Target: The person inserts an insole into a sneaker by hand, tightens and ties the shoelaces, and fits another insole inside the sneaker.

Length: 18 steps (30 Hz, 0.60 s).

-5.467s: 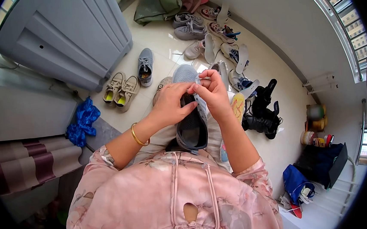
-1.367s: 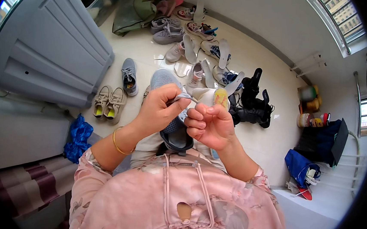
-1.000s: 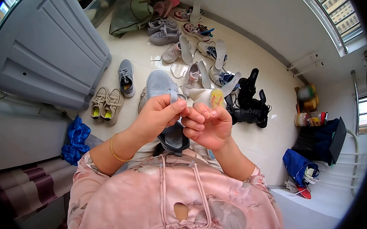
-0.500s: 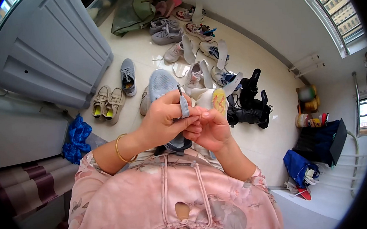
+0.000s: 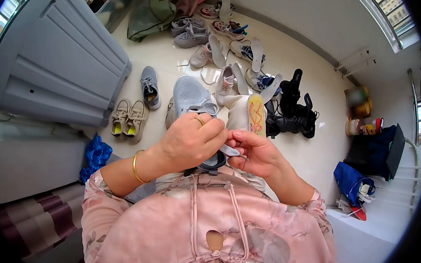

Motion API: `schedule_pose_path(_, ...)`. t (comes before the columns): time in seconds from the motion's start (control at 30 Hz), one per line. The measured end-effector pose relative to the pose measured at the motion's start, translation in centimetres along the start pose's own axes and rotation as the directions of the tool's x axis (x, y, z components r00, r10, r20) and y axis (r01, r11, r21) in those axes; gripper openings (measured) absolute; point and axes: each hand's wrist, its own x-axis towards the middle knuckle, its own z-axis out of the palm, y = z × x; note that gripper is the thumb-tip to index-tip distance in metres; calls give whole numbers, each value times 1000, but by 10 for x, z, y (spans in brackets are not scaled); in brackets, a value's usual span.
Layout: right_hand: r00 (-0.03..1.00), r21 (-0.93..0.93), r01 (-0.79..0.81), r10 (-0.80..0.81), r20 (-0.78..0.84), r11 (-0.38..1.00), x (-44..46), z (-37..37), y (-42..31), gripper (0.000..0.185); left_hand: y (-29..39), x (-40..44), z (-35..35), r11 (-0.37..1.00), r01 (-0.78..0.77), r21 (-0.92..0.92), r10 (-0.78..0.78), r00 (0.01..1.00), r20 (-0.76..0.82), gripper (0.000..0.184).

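From here, the gray shoe [image 5: 185, 93] sits at the person's lap, toe pointing away, its heel end partly hidden by the hands. Above its tongue the flat gray lace [image 5: 229, 151] makes a loose loop and is not tied. How many eyelets it passes through cannot be told, as the fingers cover them, so the lacing looks only part done.

The left hand [image 5: 189, 137] is curled narrow over the shoe, its fingertips hidden, so I cannot tell what it grips. The right hand [image 5: 257, 153], just beside it, is nearly closed, with the lace held at its fingers.

The shoe's upper is a pale, dimpled mesh, rounded at the toe, with a darker rim around the opening. To its left stands another gray shoe [image 5: 150, 86], laces in place, and farther left a beige pair [image 5: 137, 120] with bright yellow insides. To its right is a yellow patterned insole [image 5: 256, 112], long and rounded; past that lie soft, crumpled black boots [image 5: 289, 123]. Beyond the toe, smooth pale insoles [image 5: 257, 53] lean by other shoes on the glossy floor [image 5: 312, 170].
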Motion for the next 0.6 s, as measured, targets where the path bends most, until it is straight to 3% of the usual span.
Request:
schedule_pose_path(0.2, 1000, 47, -10, 10, 0, 999, -2, -5, 1, 14, 2, -1, -1, 997, 45, -59, -40, 996, 82, 29)
schedule_pose_path(0.6, 1000, 80, -17, 15, 24, 997, -7, -7, 1, 15, 1, 2, 2, 997, 16, -76, -11, 998, 67, 29)
